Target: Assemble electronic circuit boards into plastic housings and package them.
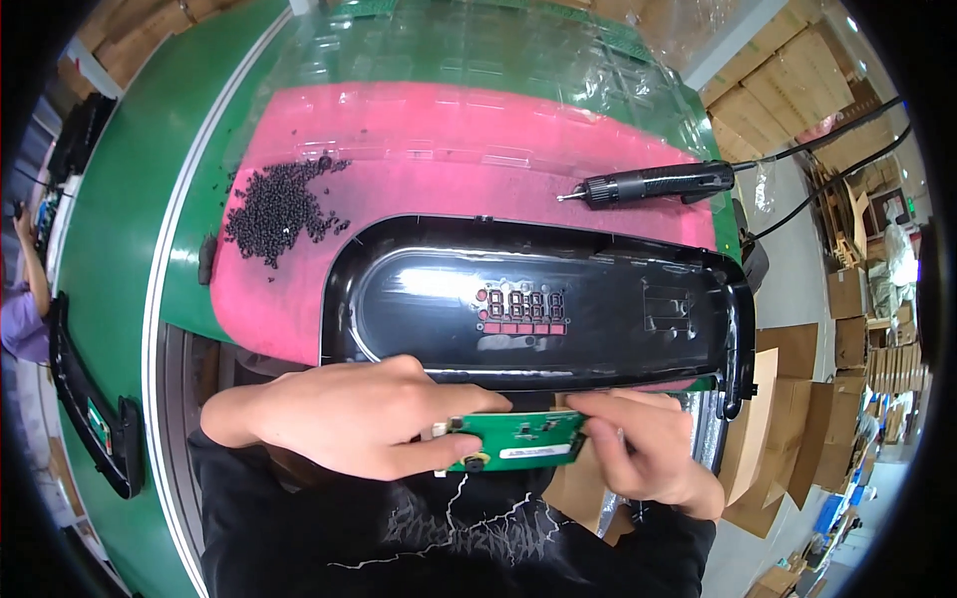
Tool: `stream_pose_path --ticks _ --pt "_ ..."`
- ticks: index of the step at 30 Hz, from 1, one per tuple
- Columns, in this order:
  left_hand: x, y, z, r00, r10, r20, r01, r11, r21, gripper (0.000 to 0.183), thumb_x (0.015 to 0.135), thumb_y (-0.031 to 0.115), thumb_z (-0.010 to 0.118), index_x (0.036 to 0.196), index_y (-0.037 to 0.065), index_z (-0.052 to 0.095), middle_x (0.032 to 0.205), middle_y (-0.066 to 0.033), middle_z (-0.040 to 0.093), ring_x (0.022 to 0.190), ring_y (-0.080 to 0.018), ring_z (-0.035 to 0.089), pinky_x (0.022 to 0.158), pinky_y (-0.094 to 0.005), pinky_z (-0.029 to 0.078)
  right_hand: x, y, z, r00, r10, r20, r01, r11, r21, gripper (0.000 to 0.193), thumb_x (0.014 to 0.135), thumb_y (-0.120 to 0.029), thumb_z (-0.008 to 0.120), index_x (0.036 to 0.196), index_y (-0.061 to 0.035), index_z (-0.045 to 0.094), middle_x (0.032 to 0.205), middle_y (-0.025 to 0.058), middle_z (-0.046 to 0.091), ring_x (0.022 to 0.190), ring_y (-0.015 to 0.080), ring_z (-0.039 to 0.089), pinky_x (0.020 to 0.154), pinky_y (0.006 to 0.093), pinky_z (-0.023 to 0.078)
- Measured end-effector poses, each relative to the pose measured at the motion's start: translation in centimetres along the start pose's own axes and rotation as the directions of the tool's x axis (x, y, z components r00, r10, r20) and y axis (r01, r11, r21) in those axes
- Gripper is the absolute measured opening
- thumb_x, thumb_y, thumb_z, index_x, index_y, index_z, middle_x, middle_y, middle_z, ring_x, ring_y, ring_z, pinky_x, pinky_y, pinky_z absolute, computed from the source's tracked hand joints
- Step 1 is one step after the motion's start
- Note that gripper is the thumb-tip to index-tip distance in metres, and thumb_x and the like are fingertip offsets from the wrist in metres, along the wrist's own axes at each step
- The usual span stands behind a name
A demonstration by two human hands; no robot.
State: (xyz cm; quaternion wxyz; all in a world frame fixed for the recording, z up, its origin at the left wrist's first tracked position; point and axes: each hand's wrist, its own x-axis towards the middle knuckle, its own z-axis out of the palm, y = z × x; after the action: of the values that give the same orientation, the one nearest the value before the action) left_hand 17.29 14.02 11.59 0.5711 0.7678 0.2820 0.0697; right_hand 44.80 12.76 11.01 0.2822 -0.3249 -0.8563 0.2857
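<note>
Over the person's lap, just this side of the shell (608,299), both hands are holding up a green board (518,431) in the head view. The left hand (364,424) is pinching its left end, the thumb pressing on the face that is showing and the fingers reaching behind the upper edge. The right hand (643,448) is gripping the other end by its upper corner, its fingers closing on the edge. A white label (533,451) is running along the board's lower part, its print too small to read. Lettering (454,533) is spreading in grey across the black shirt (299,518), jagged and stylised.

Beyond the hands, the black shell is lying on a pink mat (399,120), with digit-shaped openings (523,304) in its middle letting pink show through. Screws (274,211) are sitting in a loose black heap at the mat's left, and a screwdriver (653,186) is lying at the right, its bit pointing left. Clear plastic (498,65) is covering the mat's far edge.
</note>
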Motion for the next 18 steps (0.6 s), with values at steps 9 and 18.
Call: stream_pose_path --ticks 9,18 --pt "-0.3 -0.4 1.1 0.893 0.078 -0.443 -0.045 0.995 0.086 0.07 0.065 0.012 0.085 0.128 0.005 0.054 0.077 -0.0038 0.057 0.069 -0.011 0.06 0.053 -0.0234 0.055 -0.7 0.8 -0.9 0.87 0.489 0.057 -0.445 0.732 0.516 0.029 0.084 0.002 0.063 0.112 0.0011 0.057 0.076 0.0066 0.068 0.065 0.0097 0.065 0.059 0.0211 0.049" --pt "2.5 -3.3 -1.2 0.81 0.16 -0.564 0.092 0.916 0.391 0.06 0.059 0.015 0.083 0.114 0.003 0.061 0.08 -0.0066 0.059 0.064 -0.0169 0.056 0.055 -0.0288 0.047 2.8 5.9 -1.0 0.988 0.157 -0.004 -0.156 0.987 0.039 0.057 0.059 -0.015 0.085 0.108 -0.0031 0.058 0.114 0.0121 0.058 0.104 0.0256 0.059 0.088 0.0335 0.047"
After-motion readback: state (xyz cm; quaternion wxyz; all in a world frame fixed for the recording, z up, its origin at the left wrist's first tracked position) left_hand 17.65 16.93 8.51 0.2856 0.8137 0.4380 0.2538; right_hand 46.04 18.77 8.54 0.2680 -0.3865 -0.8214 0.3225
